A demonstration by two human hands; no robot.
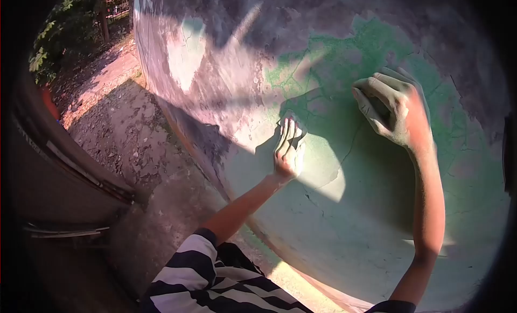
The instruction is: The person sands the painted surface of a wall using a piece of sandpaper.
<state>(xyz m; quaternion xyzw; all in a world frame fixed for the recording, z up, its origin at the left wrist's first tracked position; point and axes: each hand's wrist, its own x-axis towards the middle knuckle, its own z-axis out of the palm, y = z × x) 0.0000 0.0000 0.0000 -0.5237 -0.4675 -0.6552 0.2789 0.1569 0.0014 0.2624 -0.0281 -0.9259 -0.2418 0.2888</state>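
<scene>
Leafy foliage [62, 30] beyond partly shaded stony ground [126, 132]

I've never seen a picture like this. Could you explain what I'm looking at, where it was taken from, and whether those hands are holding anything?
There is no machine here, just a person's two bare hands. The single picture comes from a camera worn on the head, looking forward and down, so the person's own arms reach in from below.

The left hand and right hand, both coated with something pale, are at a large surface that looks curved in this view. On it is a patchy, cracked green coating, crossed by sunlight and shadow. The right hand's fingers are bent. I can't tell whether either hand holds something.

At left lie rough ground and greenery.
</scene>
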